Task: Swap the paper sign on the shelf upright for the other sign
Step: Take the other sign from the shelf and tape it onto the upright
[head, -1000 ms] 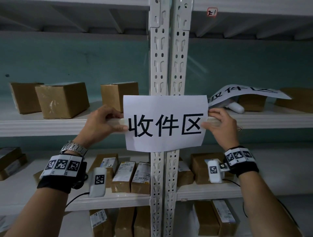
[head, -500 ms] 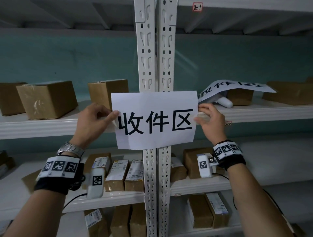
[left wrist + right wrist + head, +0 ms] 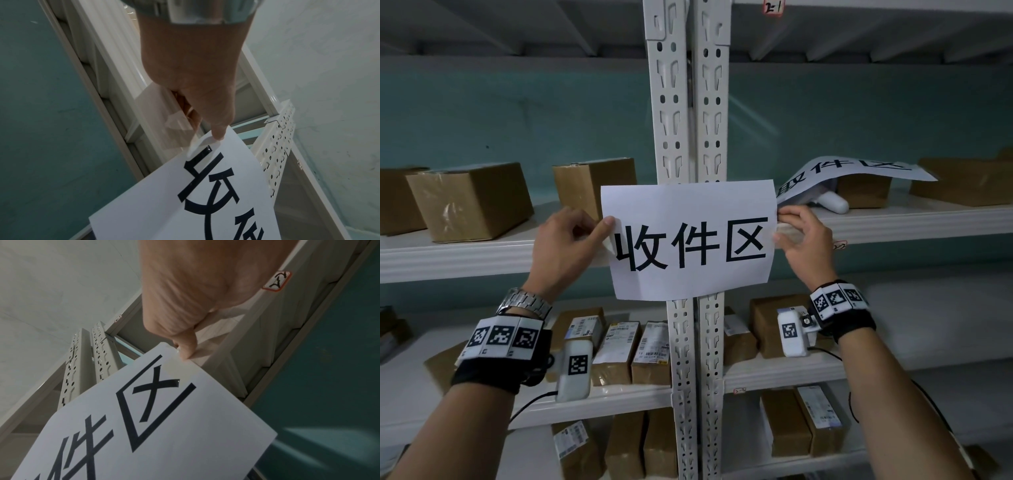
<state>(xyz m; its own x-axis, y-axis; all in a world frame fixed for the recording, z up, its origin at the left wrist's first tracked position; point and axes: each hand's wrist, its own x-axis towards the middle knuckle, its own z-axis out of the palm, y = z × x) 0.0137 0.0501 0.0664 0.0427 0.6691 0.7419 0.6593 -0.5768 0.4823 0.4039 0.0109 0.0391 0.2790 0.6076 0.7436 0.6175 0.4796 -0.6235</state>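
1. We see the sign (image 3: 690, 240) across the shelf upright (image 3: 676, 102), clear tape (image 3: 176, 125) at both edges.
2. Our left hand (image 3: 566, 246) pinches tape; right hand (image 3: 806, 245) pinches the opposite edge.
3. Uneven peeling could tear the paper.

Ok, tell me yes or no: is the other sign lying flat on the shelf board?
No: the other sign is draped over a cardboard box and a white device, its left end drooping.
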